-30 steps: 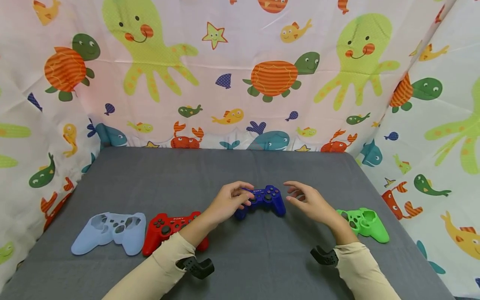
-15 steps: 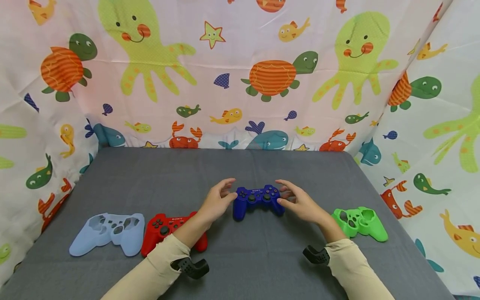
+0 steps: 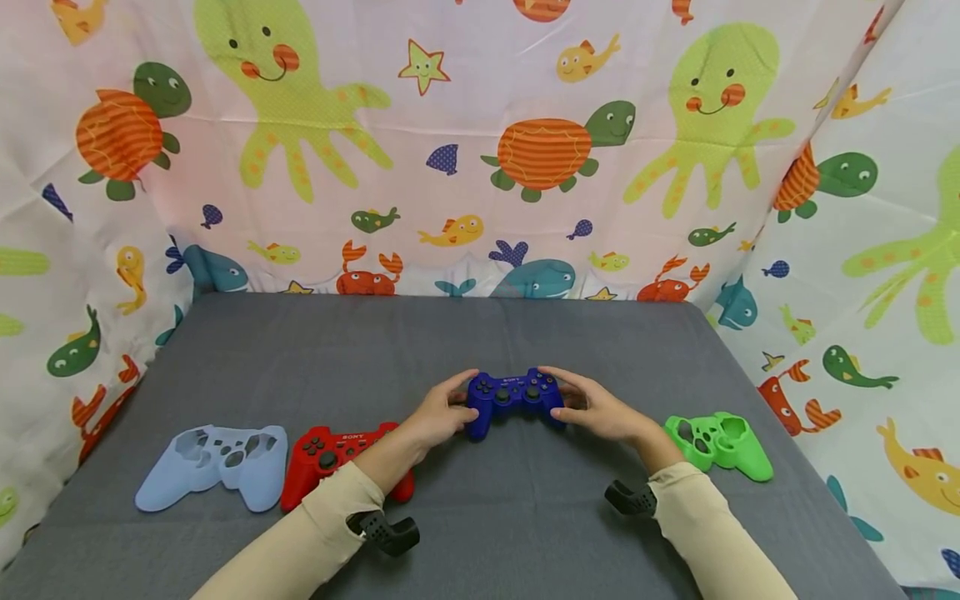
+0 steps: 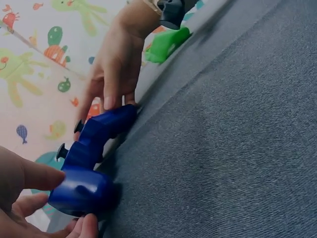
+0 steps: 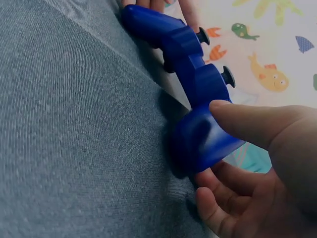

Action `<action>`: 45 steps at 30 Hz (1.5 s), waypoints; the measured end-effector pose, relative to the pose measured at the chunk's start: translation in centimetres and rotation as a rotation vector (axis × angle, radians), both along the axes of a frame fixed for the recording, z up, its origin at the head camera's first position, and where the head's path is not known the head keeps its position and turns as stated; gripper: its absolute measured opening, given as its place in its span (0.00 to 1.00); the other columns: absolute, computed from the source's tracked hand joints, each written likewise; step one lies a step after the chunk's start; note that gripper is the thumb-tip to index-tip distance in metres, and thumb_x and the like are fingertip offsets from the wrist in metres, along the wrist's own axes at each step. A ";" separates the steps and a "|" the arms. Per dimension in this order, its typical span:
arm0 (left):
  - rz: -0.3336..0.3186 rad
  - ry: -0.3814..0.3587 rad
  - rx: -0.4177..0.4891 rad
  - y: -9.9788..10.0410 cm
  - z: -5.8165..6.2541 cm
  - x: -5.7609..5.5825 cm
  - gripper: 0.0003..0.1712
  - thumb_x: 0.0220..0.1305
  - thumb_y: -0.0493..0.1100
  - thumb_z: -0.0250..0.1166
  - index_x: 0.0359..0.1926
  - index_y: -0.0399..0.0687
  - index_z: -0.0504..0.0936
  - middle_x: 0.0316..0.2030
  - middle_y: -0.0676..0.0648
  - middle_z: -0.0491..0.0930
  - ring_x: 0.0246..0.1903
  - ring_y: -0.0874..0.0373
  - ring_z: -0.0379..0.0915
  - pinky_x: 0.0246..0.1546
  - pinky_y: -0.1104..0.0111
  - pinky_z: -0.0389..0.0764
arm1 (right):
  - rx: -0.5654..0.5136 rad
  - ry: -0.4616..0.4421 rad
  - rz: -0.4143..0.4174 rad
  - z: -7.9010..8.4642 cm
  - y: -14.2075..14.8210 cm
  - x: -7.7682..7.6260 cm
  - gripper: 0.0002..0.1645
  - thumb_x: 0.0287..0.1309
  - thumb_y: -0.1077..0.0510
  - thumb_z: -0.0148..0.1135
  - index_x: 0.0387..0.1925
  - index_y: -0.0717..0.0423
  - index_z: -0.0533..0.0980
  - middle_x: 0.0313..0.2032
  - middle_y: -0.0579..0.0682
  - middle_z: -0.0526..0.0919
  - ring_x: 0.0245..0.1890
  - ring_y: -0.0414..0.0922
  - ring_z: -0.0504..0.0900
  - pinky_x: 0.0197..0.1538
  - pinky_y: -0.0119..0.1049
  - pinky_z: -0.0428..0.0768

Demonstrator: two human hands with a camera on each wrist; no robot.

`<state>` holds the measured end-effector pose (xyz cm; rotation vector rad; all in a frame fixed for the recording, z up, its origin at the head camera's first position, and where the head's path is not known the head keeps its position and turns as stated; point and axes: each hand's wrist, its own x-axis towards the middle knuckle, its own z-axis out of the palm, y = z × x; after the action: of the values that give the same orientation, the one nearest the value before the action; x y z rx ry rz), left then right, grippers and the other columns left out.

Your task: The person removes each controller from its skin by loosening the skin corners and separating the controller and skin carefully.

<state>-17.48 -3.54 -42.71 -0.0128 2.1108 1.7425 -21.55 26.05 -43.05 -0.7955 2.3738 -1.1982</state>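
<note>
A blue game controller [image 3: 511,394] with two black thumbsticks is at the middle of the grey table, between both hands. My left hand [image 3: 442,414] grips its left handle, thumb on the upper side and fingertips at the underside in the left wrist view. On the other end, my right hand [image 3: 596,410] holds the right handle; the right wrist view shows that thumb [image 5: 247,119] on top and fingers curled beneath. Whether the controller touches the cloth or is slightly raised, I cannot tell.
A red game controller [image 3: 303,467] lies at the left, partly behind my left forearm. Beside it is a light blue controller cover [image 3: 258,483]. A green controller cover [image 3: 738,450] sits at the right, beyond my right wrist. A patterned curtain [image 3: 480,167] borders the table.
My left hand first drew back left from over the blue controller, then came in to its left handle. My right hand moved left onto the right handle. Both hands now grip it.
</note>
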 end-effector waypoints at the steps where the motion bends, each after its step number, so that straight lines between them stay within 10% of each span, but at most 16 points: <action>1: -0.003 0.006 -0.013 0.0 -0.1 0.0 0.37 0.69 0.32 0.61 0.76 0.57 0.65 0.66 0.33 0.71 0.51 0.50 0.76 0.47 0.63 0.78 | -0.008 -0.005 0.008 0.0 0.0 -0.1 0.41 0.70 0.60 0.61 0.78 0.56 0.56 0.74 0.66 0.61 0.67 0.66 0.72 0.52 0.42 0.79; 11: 0.003 0.071 -0.031 0.0 -0.7 -0.2 0.38 0.65 0.27 0.62 0.74 0.53 0.68 0.58 0.33 0.80 0.53 0.49 0.81 0.47 0.64 0.80 | -0.020 -0.007 0.005 -0.1 -0.2 -0.2 0.41 0.66 0.64 0.64 0.76 0.57 0.59 0.67 0.68 0.71 0.47 0.54 0.79 0.37 0.34 0.80; 45: -0.074 0.118 0.019 0.6 1.0 1.4 0.39 0.63 0.29 0.67 0.73 0.54 0.68 0.57 0.34 0.80 0.52 0.46 0.83 0.50 0.59 0.83 | 0.041 0.063 0.043 2.5 1.4 1.5 0.40 0.65 0.62 0.66 0.74 0.60 0.60 0.65 0.69 0.74 0.58 0.62 0.81 0.50 0.43 0.83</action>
<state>-16.08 -2.95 -41.76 0.1754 2.1477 1.7594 -20.09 27.43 -40.55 -0.8779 2.4107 -1.1192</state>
